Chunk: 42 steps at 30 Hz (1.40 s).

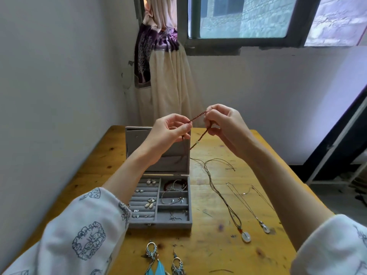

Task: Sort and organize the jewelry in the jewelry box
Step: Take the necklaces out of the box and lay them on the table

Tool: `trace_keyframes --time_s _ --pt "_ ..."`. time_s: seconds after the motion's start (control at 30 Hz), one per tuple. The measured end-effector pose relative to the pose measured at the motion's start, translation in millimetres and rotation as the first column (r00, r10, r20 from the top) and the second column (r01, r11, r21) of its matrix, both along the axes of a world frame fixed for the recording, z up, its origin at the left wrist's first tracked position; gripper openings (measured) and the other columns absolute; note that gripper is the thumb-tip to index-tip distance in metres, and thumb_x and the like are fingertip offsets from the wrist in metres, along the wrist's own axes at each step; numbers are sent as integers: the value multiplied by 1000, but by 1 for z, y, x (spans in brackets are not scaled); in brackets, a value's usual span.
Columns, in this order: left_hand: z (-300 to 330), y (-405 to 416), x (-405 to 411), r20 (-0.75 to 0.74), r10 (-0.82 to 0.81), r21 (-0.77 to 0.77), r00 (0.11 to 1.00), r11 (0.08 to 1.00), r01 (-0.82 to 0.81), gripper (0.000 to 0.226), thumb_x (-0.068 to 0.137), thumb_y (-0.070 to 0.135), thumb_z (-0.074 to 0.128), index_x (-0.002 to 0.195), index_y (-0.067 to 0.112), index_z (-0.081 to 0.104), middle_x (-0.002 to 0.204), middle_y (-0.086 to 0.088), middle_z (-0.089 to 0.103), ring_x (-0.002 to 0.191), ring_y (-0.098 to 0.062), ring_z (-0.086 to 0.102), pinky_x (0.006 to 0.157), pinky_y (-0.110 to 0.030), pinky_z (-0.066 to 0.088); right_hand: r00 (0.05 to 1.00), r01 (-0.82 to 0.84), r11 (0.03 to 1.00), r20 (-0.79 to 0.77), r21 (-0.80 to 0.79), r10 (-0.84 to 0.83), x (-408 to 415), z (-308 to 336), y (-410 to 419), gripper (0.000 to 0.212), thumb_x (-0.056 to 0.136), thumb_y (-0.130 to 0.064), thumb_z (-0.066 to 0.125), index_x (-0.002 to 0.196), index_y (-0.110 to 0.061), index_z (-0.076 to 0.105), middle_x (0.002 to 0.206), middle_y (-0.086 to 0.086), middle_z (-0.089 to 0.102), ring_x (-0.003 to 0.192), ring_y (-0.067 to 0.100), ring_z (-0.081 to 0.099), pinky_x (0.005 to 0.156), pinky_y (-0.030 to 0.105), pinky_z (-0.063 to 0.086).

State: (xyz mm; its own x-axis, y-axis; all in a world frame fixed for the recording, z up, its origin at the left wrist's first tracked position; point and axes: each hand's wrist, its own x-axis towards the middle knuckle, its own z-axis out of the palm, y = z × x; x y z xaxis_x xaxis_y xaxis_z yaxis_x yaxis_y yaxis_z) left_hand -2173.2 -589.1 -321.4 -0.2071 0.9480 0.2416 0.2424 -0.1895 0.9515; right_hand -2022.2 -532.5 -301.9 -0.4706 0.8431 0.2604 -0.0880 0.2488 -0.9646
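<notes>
Both hands are raised above the table and pinch a dark red braided cord necklace (pixel 196 117). My left hand (pixel 168 130) grips one end, my right hand (pixel 222 124) the other, and the cord stretches taut between them, with a loop hanging down. Below stands an open grey jewelry box (pixel 139 225) with its lid upright. Its ring rolls hold small earrings and a butterfly piece (pixel 150 203). Its right compartments hold bangles (pixel 174 187) and small silver pieces.
On the wooden table (pixel 208 245), right of the box, lie a cord necklace with a white pendant (pixel 245 236) and a thin chain with a pendant (pixel 266 228). Two blue feather earrings (pixel 158 261) lie at the front edge. Wall and curtain stand behind.
</notes>
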Motion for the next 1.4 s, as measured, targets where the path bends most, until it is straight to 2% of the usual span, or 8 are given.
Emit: trace_keyframes --time_s 0.23,0.37,0.5,0.63,0.9,1.1,1.23,1.4 --pt "0 -25 11 -384 -89 -97 919 994 55 5 87 17 61 90 18 64 84 -6 66 71 -11 60 76 -24 50 994 51 998 98 42 -55 39 14 -17 15 88 -3 51 75 -8 58 55 -4 40 49 8 36 50 19 34" --pt "-28 -42 22 -399 -177 -234 900 968 87 13 89 15 56 83 25 62 84 1 67 78 -8 62 81 -25 49 995 36 999 97 -27 -34 63 11 -26 15 91 -9 51 77 -12 55 55 -5 35 42 6 29 41 18 26" --pt "-49 -52 30 -42 -114 -277 993 956 98 16 94 10 45 86 13 59 84 -1 70 90 -16 67 89 -33 51 980 54 997 196 -48 -44 90 -1 -30 10 93 -13 50 89 -7 56 59 -3 34 45 8 27 42 20 24" --pt "-47 -61 37 300 -116 -226 947 956 188 13 94 12 46 87 8 56 59 -2 53 66 -19 65 82 -38 55 940 95 991 336 -91 -59 116 -26 -36 12 92 -14 53 95 -3 58 62 -1 41 44 7 33 43 18 29" --pt "-28 -56 66 513 -156 -159 844 949 272 21 96 15 39 78 13 50 64 -1 50 52 -13 51 62 -29 54 905 -87 950 374 -300 201 144 -86 -54 17 87 -13 61 103 -5 63 69 3 48 58 11 46 58 24 41" --pt "-16 -52 81 561 -186 -98 807 953 288 19 96 12 41 81 7 50 92 -16 61 84 -30 64 80 -40 56 947 -148 927 222 -346 233 137 -110 -69 20 90 -13 54 82 -1 68 80 10 64 80 19 60 78 28 49" --pt "-10 -54 79 697 -174 -35 696 961 276 20 96 16 42 81 6 50 96 -19 64 83 -29 68 76 -35 58 961 -173 908 137 -382 241 130 -122 -68 44 93 -21 48 101 22 55 100 13 72 107 17 62 102 31 40" --pt "-2 -56 69 759 -193 39 622 967 253 24 97 19 41 80 8 54 93 -17 68 88 -27 69 84 -34 55 956 -208 862 90 -461 279 127 -128 -76 32 83 -30 58 89 2 63 93 16 71 92 26 67 91 37 51"
